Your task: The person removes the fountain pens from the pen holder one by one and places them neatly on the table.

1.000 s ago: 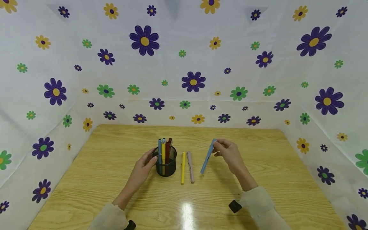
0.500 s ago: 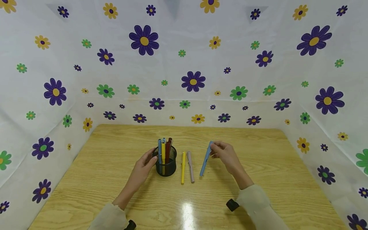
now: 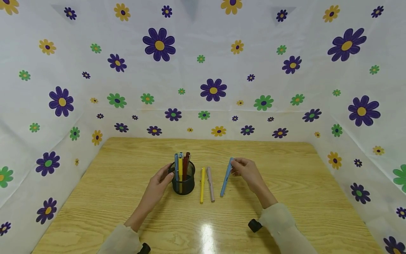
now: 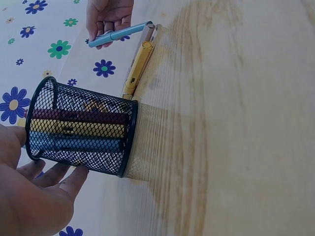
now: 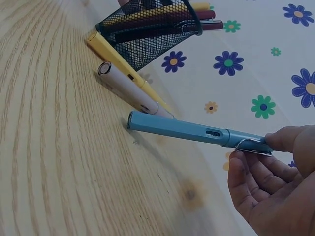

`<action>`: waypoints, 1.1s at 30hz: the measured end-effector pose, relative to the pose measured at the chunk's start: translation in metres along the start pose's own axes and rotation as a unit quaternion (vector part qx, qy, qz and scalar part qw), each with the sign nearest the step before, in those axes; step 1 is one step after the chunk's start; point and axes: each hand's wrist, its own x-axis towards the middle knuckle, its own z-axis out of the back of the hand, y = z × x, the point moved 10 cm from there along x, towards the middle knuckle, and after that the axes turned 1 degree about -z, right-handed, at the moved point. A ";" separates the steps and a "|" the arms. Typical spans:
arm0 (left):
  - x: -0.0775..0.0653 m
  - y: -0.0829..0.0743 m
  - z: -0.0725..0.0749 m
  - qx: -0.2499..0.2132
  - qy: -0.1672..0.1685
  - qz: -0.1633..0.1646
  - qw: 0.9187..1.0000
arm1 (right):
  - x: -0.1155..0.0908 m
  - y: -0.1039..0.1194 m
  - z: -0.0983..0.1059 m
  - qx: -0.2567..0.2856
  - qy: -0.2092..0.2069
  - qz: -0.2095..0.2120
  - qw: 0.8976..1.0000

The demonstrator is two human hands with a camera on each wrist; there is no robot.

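Note:
My left hand (image 3: 157, 185) holds the side of a black mesh pen cup (image 3: 188, 185), its thumb at the rim. Several pens stand upright in the cup, among them yellow, blue and dark red ones. With thumb and fingers my right hand (image 3: 250, 173) pinches a light blue pen (image 5: 177, 129) by its capped, clip end. That pen slants, its lower end at or just above the wood. Between the cup and the blue pen, a yellow pen (image 3: 202, 186) and a greyish-lilac pen (image 3: 210, 185) lie side by side on the table.
The wooden table (image 3: 127, 155) is bounded at the back and sides by white cloth (image 3: 184, 74) printed with flowers. Black wrist devices show at both sleeves, one of them a small black block (image 3: 254, 225) by the right sleeve.
My right hand has moved a little left and toward me, and the blue pen's lower end has come down closer to the table. The left hand and cup have stayed put.

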 end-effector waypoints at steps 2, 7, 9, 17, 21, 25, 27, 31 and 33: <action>0.000 0.000 0.000 0.000 0.000 0.000 1.000 | 0.001 -0.001 -0.001 -0.002 0.002 0.001 1.000; 0.000 -0.001 0.000 0.001 0.001 -0.002 1.000 | 0.003 -0.003 -0.002 -0.006 0.000 -0.001 1.000; -0.001 -0.001 0.000 0.001 0.000 -0.003 1.000 | 0.004 -0.005 -0.002 -0.008 -0.004 -0.005 1.000; 0.000 -0.002 0.000 -0.001 0.001 -0.002 1.000 | 0.010 -0.010 -0.006 -0.026 -0.006 -0.011 1.000; 0.000 -0.002 -0.001 0.002 0.001 -0.007 1.000 | 0.014 -0.014 -0.008 -0.031 -0.006 -0.018 0.999; 0.000 -0.002 -0.001 0.005 0.000 -0.009 1.000 | 0.017 -0.016 -0.009 -0.038 -0.012 -0.025 0.999; 0.000 -0.002 0.000 0.003 0.001 -0.007 1.000 | 0.018 -0.017 -0.010 -0.044 -0.012 -0.025 0.999; -0.001 -0.002 -0.001 -0.001 0.002 -0.003 1.000 | 0.019 -0.017 -0.012 -0.059 -0.013 -0.024 0.998; -0.001 -0.002 -0.001 -0.004 0.003 -0.003 1.000 | 0.019 -0.015 -0.014 -0.066 -0.013 -0.021 0.998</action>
